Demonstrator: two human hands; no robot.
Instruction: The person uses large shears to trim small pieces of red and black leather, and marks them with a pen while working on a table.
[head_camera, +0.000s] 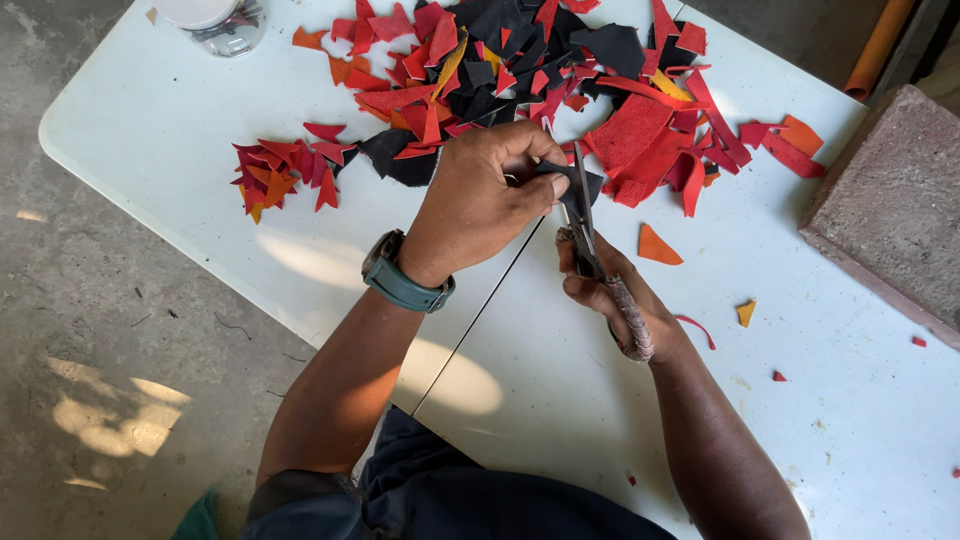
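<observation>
The left hand (480, 205) pinches a small, dark, angular scrap (575, 182) just above the white table (180, 120), near the big pile of cuttings (540, 70). The right hand (615, 300) grips wrapped-handled scissors (590, 245), blades at the scrap. At the table's far corner stands a clear jar (215, 22) holding dark bits I cannot identify.

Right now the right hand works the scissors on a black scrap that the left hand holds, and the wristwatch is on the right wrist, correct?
Not quite: the wristwatch sits on the left wrist, as the head view shows. The rest stands: the right hand works the scissors on a black scrap that the left hand holds.
</observation>
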